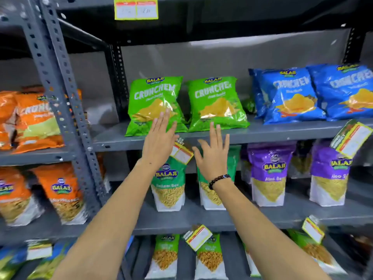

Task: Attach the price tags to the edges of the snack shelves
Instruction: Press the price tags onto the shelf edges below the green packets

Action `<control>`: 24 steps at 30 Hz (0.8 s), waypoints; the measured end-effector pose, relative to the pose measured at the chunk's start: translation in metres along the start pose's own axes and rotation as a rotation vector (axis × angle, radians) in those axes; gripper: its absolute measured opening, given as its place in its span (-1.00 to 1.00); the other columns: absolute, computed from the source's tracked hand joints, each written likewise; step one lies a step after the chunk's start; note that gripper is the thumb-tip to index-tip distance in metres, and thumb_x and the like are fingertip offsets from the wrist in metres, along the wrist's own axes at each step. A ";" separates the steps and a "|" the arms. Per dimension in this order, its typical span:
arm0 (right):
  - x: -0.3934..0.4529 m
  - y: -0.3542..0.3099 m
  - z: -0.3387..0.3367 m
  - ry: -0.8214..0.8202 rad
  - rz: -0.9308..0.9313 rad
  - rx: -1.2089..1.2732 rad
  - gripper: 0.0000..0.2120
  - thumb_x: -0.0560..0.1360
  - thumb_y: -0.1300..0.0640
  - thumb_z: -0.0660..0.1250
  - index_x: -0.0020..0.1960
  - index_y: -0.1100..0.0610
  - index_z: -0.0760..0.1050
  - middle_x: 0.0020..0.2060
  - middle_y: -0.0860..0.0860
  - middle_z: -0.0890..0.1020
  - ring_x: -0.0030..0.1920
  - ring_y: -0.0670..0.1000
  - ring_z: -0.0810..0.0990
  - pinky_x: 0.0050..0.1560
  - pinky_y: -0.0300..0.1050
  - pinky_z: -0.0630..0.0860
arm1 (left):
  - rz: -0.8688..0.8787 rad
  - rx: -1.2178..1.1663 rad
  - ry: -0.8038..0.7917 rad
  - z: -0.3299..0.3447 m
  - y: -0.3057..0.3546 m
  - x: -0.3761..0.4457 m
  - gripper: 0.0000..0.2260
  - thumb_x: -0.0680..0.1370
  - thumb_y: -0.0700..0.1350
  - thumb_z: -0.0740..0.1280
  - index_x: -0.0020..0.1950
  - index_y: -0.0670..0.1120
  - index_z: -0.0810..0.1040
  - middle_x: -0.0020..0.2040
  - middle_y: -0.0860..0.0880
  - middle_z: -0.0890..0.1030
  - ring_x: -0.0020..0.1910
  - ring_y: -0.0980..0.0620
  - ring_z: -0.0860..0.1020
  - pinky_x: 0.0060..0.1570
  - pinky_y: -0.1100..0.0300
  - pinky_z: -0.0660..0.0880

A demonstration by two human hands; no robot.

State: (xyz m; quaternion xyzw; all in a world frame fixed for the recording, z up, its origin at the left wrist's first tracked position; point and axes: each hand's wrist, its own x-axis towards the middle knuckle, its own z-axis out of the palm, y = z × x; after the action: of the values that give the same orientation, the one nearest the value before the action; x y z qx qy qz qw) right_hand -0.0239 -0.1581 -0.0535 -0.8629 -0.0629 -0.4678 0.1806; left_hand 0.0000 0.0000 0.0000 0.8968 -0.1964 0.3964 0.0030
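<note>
A yellow-bordered price tag (182, 152) hangs tilted from the front edge of the grey shelf (262, 136) that carries two green Crunchem bags (155, 104). My left hand (159, 142) is open with fingers spread, just left of the tag and partly over it. My right hand (214, 154) is open too, just right of the tag, not touching it. Neither hand holds anything. Other tags hang on the shelf edges: one at the top (136, 8), one at the far right (351, 138), and two lower down (198, 237) (312, 229).
Blue Crunchem bags (290, 93) stand at the right of the same shelf. Orange bags (34, 122) fill the left rack behind a perforated grey upright (66, 110). Green pouches (169, 184) and purple pouches (268, 170) stand on the shelf below.
</note>
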 end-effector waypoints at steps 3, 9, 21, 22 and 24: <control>-0.004 -0.008 0.015 -0.074 0.113 -0.044 -0.78 0.46 0.09 0.35 -0.01 0.24 0.57 0.47 0.27 0.14 0.48 0.27 0.07 0.43 0.37 0.01 | 0.046 -0.023 -0.044 0.006 -0.016 -0.001 -0.64 0.59 -0.07 0.21 0.34 -0.17 0.39 0.52 -0.28 0.06 0.51 -0.22 0.05 0.49 -0.04 0.00; 0.008 -0.004 0.036 -0.098 0.242 0.024 -0.82 0.46 0.11 0.36 -0.04 0.22 0.58 0.50 0.22 0.09 0.51 0.19 -0.04 0.48 0.27 -0.14 | 0.057 -0.146 -0.016 0.010 -0.018 0.009 -0.77 0.53 -0.11 0.32 0.13 -0.20 0.51 0.51 -0.22 0.16 0.51 -0.15 0.10 0.50 0.05 -0.03; 0.039 0.016 0.004 -0.272 0.067 0.199 -0.88 0.44 0.20 0.39 -0.24 0.23 0.58 0.15 0.19 0.58 0.26 0.16 0.45 0.43 0.11 0.15 | -0.119 -0.526 -0.055 0.025 -0.022 -0.018 -0.91 0.55 -0.22 0.27 -0.08 -0.25 0.47 0.12 -0.18 0.55 0.17 -0.15 0.46 0.28 0.02 0.30; 0.042 0.016 0.001 -0.280 0.075 0.205 -0.88 0.42 0.19 0.41 -0.26 0.23 0.59 0.12 0.18 0.60 0.21 0.15 0.49 0.34 0.06 0.28 | -0.140 -0.529 -0.045 0.028 -0.019 -0.019 -0.91 0.55 -0.22 0.28 -0.09 -0.25 0.48 0.07 -0.18 0.55 0.12 -0.14 0.46 0.27 0.02 0.30; 0.048 0.017 -0.002 -0.289 0.103 0.223 -0.88 0.41 0.20 0.42 -0.28 0.22 0.61 0.08 0.16 0.62 0.11 0.13 0.54 0.14 -0.03 0.42 | -0.189 -0.526 -0.001 0.032 -0.014 -0.018 -0.91 0.53 -0.21 0.31 -0.14 -0.22 0.48 -0.01 -0.14 0.55 0.02 -0.12 0.47 0.20 0.01 0.36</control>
State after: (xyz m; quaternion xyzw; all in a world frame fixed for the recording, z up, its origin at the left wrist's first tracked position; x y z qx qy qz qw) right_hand 0.0057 -0.1778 -0.0169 -0.8979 -0.0953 -0.3193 0.2878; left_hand 0.0170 0.0136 -0.0330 0.8796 -0.2082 0.3296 0.2725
